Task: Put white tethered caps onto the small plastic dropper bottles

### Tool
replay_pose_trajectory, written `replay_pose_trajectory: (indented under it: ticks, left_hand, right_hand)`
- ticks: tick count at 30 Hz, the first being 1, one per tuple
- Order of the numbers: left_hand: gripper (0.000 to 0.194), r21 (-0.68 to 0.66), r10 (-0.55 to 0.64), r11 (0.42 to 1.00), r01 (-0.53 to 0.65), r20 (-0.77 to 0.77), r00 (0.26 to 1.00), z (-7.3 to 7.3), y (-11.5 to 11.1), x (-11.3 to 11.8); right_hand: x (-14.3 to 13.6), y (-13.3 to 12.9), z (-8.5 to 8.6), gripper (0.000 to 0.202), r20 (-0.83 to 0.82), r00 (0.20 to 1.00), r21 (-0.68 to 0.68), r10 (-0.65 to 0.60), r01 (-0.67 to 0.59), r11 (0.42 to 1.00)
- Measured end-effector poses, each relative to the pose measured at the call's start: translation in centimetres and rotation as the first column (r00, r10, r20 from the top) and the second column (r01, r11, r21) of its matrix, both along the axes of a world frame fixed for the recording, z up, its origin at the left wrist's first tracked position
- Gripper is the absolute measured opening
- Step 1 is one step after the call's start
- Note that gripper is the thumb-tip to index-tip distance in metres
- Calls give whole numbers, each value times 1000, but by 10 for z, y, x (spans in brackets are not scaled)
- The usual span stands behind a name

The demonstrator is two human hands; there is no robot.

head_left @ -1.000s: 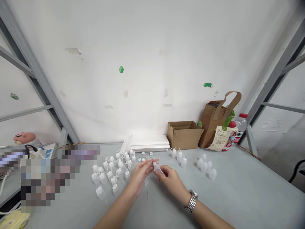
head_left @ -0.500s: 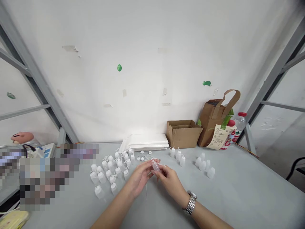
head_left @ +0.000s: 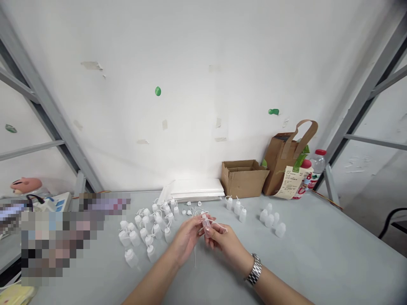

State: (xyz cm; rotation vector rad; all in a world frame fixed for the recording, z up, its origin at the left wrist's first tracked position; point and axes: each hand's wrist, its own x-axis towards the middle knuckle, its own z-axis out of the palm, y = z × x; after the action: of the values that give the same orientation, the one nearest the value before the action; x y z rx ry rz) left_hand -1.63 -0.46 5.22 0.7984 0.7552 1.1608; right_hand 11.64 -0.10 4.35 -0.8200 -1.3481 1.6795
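Between my two hands is a small translucent bottle (head_left: 207, 227) with a white cap and a thin white tube. The fingers of my left hand (head_left: 188, 237) close on its cap end. My right hand (head_left: 225, 242) grips the body from the right, the tube passing over its fingers. Several capped bottles with tubes (head_left: 146, 222) stand to the left of my hands. Loose white caps (head_left: 189, 212) and tubes lie just beyond my fingers. Three capped bottles (head_left: 237, 207) stand behind on the right, and several bottles without tubes (head_left: 269, 220) are farther right.
White flat sheets (head_left: 193, 189) are stacked by the wall. An open cardboard box (head_left: 244, 182), a brown paper bag (head_left: 276, 163) and a red-capped bottle (head_left: 318, 163) stand at the back right. A power strip (head_left: 62, 203) is at the left, beside a blurred-out area.
The bottle has turned more upright between my fingers. My right hand has shifted slightly down along it, and the tube now extends right over that hand. The view has moved slightly.
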Motion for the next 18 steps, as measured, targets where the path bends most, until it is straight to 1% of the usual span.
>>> replay_pose_trajectory:
  ticks: [3, 7, 13, 18]
  left_hand:
    - [23, -39, -33, 999, 35, 42, 999, -2, 0, 0]
    - [26, -83, -46, 995, 53, 94, 994, -3, 0, 0]
    - [26, -145, -66, 985, 96, 198, 978, -2, 1, 0]
    - [26, -158, -95, 977, 141, 265, 960, 0, 1, 0]
  right_hand:
    - [0, -1, -2, 37, -129, 991, -98, 35, -48, 994]
    - [-1, -1, -5, 35, -251, 967, -168, 50, -95, 981]
    - [-2, 0, -6, 31, -355, 932, -207, 78, -160, 965]
    - [-1, 1, -6, 28, -408, 904, -227, 128, -237, 945]
